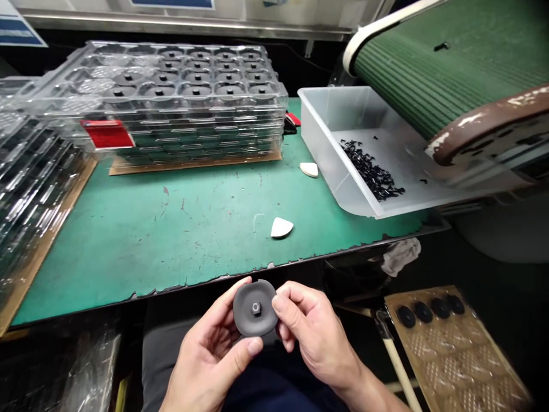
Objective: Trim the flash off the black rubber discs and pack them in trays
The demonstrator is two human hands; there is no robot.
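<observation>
Grey round rubber disc (255, 308) pinched by left hand (209, 357) and right hand (315, 337), just off the chipped edge of the green table (171, 252).

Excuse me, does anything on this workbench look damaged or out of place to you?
Yes: the green bench mat has a ragged, chipped front edge and reddish stains on its surface, so it looks worn.

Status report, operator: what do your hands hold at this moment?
Left hand, right hand: both grip dark grey disc by rim, centre stud showing. Nothing in the way.
</observation>
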